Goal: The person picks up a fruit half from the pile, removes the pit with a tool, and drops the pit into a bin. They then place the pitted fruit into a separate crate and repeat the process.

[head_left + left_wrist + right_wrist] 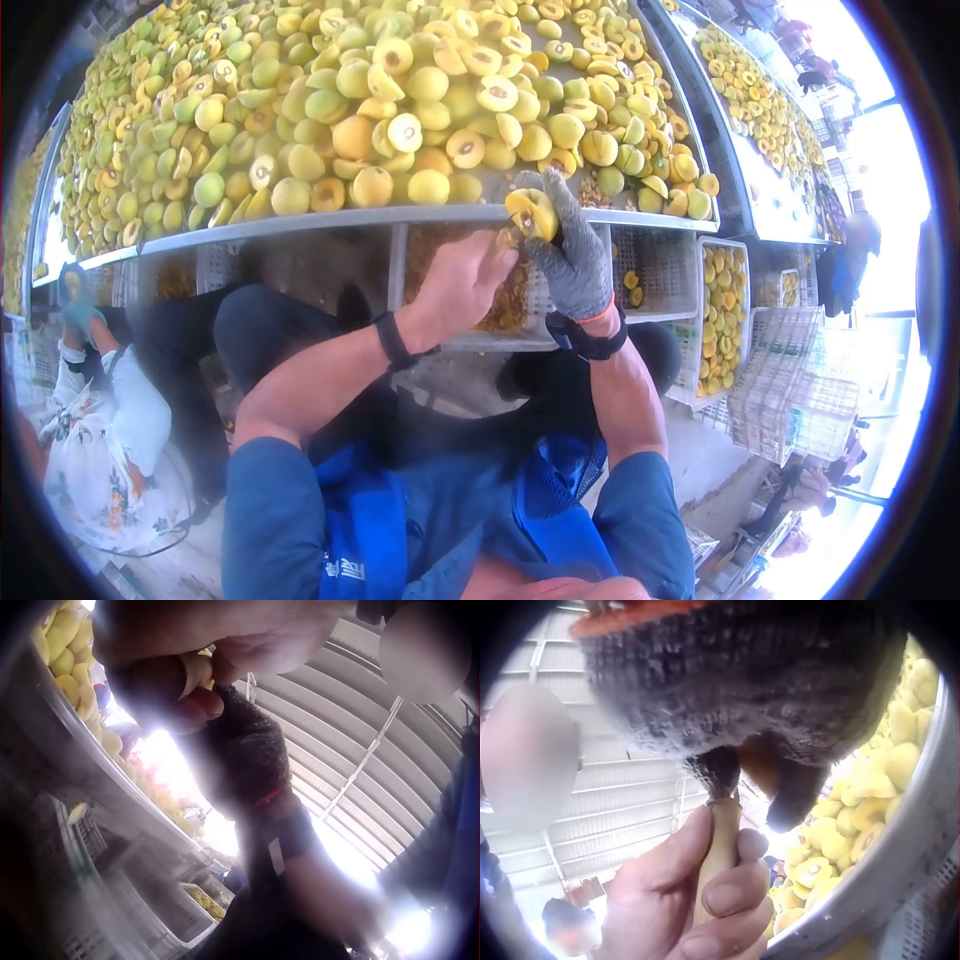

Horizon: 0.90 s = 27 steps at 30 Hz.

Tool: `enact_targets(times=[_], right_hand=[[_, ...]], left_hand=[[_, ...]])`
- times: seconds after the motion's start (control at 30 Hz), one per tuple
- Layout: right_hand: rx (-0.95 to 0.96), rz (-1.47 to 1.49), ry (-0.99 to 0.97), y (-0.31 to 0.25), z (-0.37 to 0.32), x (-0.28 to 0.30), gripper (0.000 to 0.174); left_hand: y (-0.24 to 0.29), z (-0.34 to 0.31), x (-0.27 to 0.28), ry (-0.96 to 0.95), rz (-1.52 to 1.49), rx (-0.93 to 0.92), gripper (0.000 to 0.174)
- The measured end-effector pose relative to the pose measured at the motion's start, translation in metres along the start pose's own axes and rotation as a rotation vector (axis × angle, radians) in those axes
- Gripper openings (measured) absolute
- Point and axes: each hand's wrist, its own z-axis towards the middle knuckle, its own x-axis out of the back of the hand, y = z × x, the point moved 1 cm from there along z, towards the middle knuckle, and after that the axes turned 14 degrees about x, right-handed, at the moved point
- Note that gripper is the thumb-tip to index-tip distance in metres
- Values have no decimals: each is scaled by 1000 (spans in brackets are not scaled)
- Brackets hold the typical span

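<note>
Inspection of left hand [462,285]: clamped round wooden handle [721,844]. With gloved right hand [576,248], gripped cut fruit [538,214] by near table rim [350,216], fruit heap [352,80] far. Seemingly mid-way through stone removal; called for steady fruit, guided stroke.

No word, brand or number can be read for certain. A small white print [346,568] stands on the blue strap [375,520] at the person's chest, in the head view; it looks like a logo with a few characters, too small and blurred to make out.
</note>
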Motion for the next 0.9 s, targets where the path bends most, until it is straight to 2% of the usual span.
enact_targets(times=[0.1,0.2,0.3,0.37,0.6,0.9], right_hand=[[106,-68,-49,-5,3,5,69],[-1,42,-41,-7,-1,5,68],[-11,-23,-36,-15,0,2,69],[-45,40,13,-14,-2,0,69],[-69,115,185,-8,-11,-14,68],[77,-180,52,-24,3,-2,64]], left_hand=[[-1,0,-1,20,-37,-101,24],[-6,0,-2,-15,-51,-89,26],[-4,-4,-9,-63,-214,7,29],[2,-3,-9,-40,-177,-30,30],[1,-5,-11,-64,-281,65,33],[3,-3,-11,12,-179,-16,32]])
